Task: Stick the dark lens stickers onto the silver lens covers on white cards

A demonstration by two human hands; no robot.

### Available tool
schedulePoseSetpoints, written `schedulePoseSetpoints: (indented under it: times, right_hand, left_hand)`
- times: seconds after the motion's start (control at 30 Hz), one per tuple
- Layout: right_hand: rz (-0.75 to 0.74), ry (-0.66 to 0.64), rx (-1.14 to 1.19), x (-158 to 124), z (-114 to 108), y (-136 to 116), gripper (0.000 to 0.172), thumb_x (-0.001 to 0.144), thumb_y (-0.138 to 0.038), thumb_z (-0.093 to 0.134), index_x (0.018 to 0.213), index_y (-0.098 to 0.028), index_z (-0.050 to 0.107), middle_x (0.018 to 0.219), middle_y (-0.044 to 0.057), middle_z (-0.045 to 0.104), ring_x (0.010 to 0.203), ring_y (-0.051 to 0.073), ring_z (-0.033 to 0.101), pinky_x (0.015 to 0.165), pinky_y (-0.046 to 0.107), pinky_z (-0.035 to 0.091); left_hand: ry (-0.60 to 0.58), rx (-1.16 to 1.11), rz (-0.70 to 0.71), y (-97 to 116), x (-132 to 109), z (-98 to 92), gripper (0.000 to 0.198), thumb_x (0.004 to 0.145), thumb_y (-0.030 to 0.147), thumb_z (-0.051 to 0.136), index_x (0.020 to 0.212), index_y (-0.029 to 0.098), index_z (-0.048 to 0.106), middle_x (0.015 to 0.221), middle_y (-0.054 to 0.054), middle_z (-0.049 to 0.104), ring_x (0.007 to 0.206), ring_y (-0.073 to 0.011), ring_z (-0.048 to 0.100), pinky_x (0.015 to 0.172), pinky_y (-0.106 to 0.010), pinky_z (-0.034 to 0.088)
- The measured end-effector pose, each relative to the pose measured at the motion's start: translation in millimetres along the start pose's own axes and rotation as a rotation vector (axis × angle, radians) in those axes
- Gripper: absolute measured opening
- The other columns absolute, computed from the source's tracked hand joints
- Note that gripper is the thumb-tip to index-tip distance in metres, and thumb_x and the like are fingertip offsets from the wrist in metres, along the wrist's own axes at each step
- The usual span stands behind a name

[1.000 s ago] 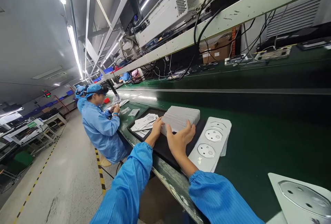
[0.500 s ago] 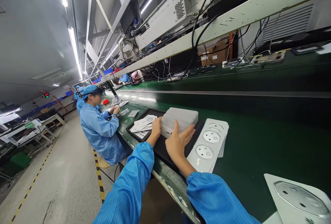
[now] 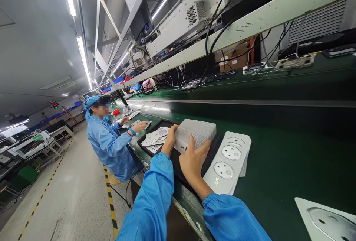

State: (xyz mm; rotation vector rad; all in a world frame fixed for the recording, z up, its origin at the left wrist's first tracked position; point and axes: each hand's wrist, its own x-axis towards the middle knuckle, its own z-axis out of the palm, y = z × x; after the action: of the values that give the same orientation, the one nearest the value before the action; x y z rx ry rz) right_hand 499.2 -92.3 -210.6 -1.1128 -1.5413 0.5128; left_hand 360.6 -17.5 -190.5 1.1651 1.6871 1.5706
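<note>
A thick stack of light grey faceplates stands on edge in a black tray. My left hand is closed around its left end, with the fingertips partly hidden. Against the near right side of the stack presses my right hand, thumb up and fingers stretched along the plates. The stack is held between both hands. Just right of the tray lie a few overlapping faceplates with socket-shaped recesses. Loose faceplates lie in a pile at the tray's left part.
Another faceplate lies at the lower right of the green bench. To my left sits a co-worker in blue, one hand stretched over the bench. A shelf beam with hanging cables runs above.
My hands stay on the stack, with only slight finger movement. The co-worker's near arm has reached out toward the small parts beside the tray. The view has shifted slightly.
</note>
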Motion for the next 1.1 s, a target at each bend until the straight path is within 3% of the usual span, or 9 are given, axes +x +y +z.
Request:
schedulePoseSetpoints:
  times: [0.2, 0.4, 0.57, 0.67, 0.8, 0.9, 1.0, 1.03, 1.1]
  right_hand:
    - [0.012, -0.023, -0.100, 0.2, 2.3, -0.7, 0.076, 0.075, 0.004, 0.050, 0.149, -0.012, 0.045, 0.164, 0.027, -0.015, 0.150, 0.054, 0.010, 0.113, 0.067, 0.027]
    - [0.021, -0.080, -0.169, -0.8, -1.0, -0.6, 0.077, 0.077, 0.005, 0.053, 0.151, -0.013, 0.044, 0.164, 0.029, -0.018, 0.151, 0.055, 0.007, 0.113, 0.069, 0.027]
    - [0.030, -0.071, -0.123, -0.1, -1.0, -2.3, 0.071, 0.080, 0.005, 0.049, 0.148, -0.010, 0.046, 0.165, 0.030, -0.009, 0.151, 0.054, 0.008, 0.113, 0.068, 0.028]
    - [0.036, -0.153, -0.113, -1.2, -9.5, -7.3, 0.070, 0.082, 0.005, 0.048, 0.150, -0.007, 0.044, 0.164, 0.034, -0.003, 0.151, 0.054, 0.006, 0.114, 0.068, 0.026]
    - [0.025, -0.201, -0.196, 2.9, -21.1, -10.1, 0.079, 0.077, 0.007, 0.053, 0.153, -0.015, 0.046, 0.166, 0.029, 0.009, 0.151, 0.050, 0.019, 0.116, 0.062, 0.028]
    - [0.023, -0.231, -0.233, 7.8, -24.5, -6.2, 0.080, 0.077, 0.005, 0.060, 0.153, -0.015, 0.046, 0.166, 0.030, 0.010, 0.149, 0.050, 0.025, 0.117, 0.061, 0.028]
    - [0.014, -0.264, -0.238, 6.9, -29.0, -5.6, 0.079, 0.077, -0.005, 0.069, 0.152, -0.014, 0.047, 0.166, 0.031, 0.011, 0.150, 0.053, 0.019, 0.116, 0.064, 0.027]
    - [0.011, -0.280, -0.234, 6.3, -32.1, -8.9, 0.081, 0.076, -0.009, 0.072, 0.153, -0.015, 0.047, 0.166, 0.030, 0.011, 0.150, 0.054, 0.016, 0.116, 0.065, 0.026]
    - [0.033, -0.332, -0.215, 9.5, -42.8, -25.2, 0.085, 0.075, -0.018, 0.077, 0.153, -0.017, 0.045, 0.167, 0.030, 0.011, 0.150, 0.055, 0.013, 0.115, 0.069, 0.025]
  left_hand:
    - [-0.044, -0.016, -0.010, 3.4, -5.4, -9.7, 0.038, 0.102, 0.041, 0.064, 0.131, 0.016, 0.060, 0.131, -0.011, 0.060, 0.114, -0.0257, 0.063, 0.097, -0.047, 0.055]
    - [-0.048, 0.062, 0.015, 7.2, -10.0, -5.7, 0.037, 0.102, 0.041, 0.063, 0.129, 0.015, 0.061, 0.127, -0.010, 0.062, 0.109, -0.0245, 0.065, 0.094, -0.045, 0.057]
    - [0.074, 0.235, 0.077, 18.6, -18.3, -5.7, 0.036, 0.102, 0.041, 0.064, 0.128, 0.015, 0.061, 0.125, -0.010, 0.062, 0.108, -0.0243, 0.065, 0.092, -0.044, 0.058]
    - [0.137, 0.350, 0.149, 33.2, -24.4, -4.7, 0.034, 0.102, 0.039, 0.065, 0.126, 0.015, 0.062, 0.126, -0.010, 0.062, 0.111, -0.0245, 0.064, 0.096, -0.046, 0.056]
    - [0.199, 0.448, 0.286, 54.1, -36.9, -1.1, 0.033, 0.102, 0.040, 0.064, 0.125, 0.016, 0.063, 0.128, -0.010, 0.062, 0.116, -0.0256, 0.062, 0.101, -0.049, 0.053]
    - [0.249, 0.504, 0.402, 58.7, -82.6, -4.9, 0.034, 0.103, 0.042, 0.062, 0.124, 0.015, 0.063, 0.128, -0.010, 0.062, 0.118, -0.0260, 0.062, 0.104, -0.051, 0.049]
    - [0.252, 0.600, 0.474, 49.8, -168.8, -6.0, 0.032, 0.104, 0.044, 0.059, 0.115, 0.015, 0.066, 0.116, -0.009, 0.066, 0.111, -0.0241, 0.064, 0.101, -0.048, 0.051]
    - [0.237, 0.645, 0.491, 45.8, -197.3, -2.6, 0.032, 0.104, 0.044, 0.059, 0.118, 0.015, 0.065, 0.118, -0.009, 0.065, 0.111, -0.0242, 0.064, 0.101, -0.048, 0.052]
    - [0.100, 0.767, 0.514, 40.5, -237.6, 10.8, 0.033, 0.102, 0.044, 0.063, 0.124, 0.021, 0.064, 0.125, -0.009, 0.063, 0.112, -0.0251, 0.063, 0.095, -0.045, 0.056]
